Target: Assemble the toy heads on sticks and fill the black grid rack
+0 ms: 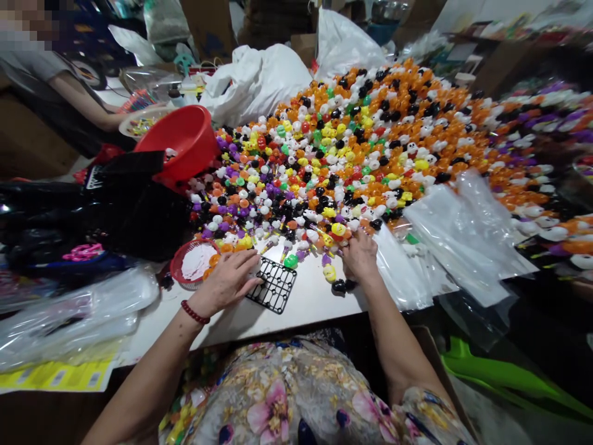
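Note:
A black plastic grid tray point(273, 285) lies on the white table in front of me. My left hand point(225, 281), with a dark red bead bracelet on its wrist, is at the tray's left end. Its thumb and fingers close around a small white toy piece point(254, 267), only partly visible. My right hand point(360, 254) reaches into the near edge of a big heap of small colourful plastic toys point(343, 154). Its fingers curl down beside a yellow toy point(338, 230), and whatever they grasp is hidden. A green toy head point(291, 261) rests just beyond the tray.
A small red basket point(178, 272) sits left of my left hand, with a large red tub point(204, 139) behind it. Clear plastic bags point(467, 222) lie at right, more bags point(92, 303) at left. Another person's arm point(86, 102) reaches in at upper left.

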`<state>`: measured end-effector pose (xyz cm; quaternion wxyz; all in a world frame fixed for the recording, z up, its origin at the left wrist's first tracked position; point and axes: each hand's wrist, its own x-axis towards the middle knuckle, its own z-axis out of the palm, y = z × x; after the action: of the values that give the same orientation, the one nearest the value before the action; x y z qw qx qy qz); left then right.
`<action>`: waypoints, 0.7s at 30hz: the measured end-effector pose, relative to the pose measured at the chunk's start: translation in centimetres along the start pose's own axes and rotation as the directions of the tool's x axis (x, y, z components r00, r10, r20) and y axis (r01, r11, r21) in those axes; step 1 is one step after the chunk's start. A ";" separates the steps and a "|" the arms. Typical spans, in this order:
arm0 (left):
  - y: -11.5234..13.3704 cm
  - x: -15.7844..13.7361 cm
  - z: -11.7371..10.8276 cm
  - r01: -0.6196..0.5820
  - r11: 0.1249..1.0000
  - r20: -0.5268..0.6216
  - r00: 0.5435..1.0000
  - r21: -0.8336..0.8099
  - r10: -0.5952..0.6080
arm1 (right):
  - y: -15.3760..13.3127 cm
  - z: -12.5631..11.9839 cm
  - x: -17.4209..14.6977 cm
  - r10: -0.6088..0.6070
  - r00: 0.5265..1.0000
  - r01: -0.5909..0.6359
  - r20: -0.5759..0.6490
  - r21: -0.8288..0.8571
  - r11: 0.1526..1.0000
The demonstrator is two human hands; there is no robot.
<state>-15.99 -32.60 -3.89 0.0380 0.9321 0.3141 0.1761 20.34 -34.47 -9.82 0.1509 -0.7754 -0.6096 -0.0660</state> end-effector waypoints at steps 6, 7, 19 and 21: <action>0.4 0.6 -0.8 0.036 0.999 0.065 0.997 0.013 -0.036 | -0.8 -2.6 -1.1 -0.072 0.996 0.077 -0.055 0.090 0.993; 0.5 0.7 -0.9 0.048 0.999 0.072 0.996 0.017 -0.049 | -1.2 -3.2 -1.1 -0.095 0.994 0.101 -0.051 0.141 0.985; 0.0 1.0 -0.6 0.092 0.994 0.072 0.994 -0.059 -0.087 | -13.8 -2.1 0.9 -0.442 0.888 0.229 0.125 0.715 0.661; 0.1 1.2 -0.8 0.085 0.993 0.076 0.994 -0.077 -0.079 | -15.5 -1.0 1.2 -0.485 0.863 0.255 0.140 0.708 0.658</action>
<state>-15.34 -32.03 -2.81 0.0938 0.9221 0.3431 0.1527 5.74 -30.42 -6.12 0.3014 -0.5256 -0.7544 0.2525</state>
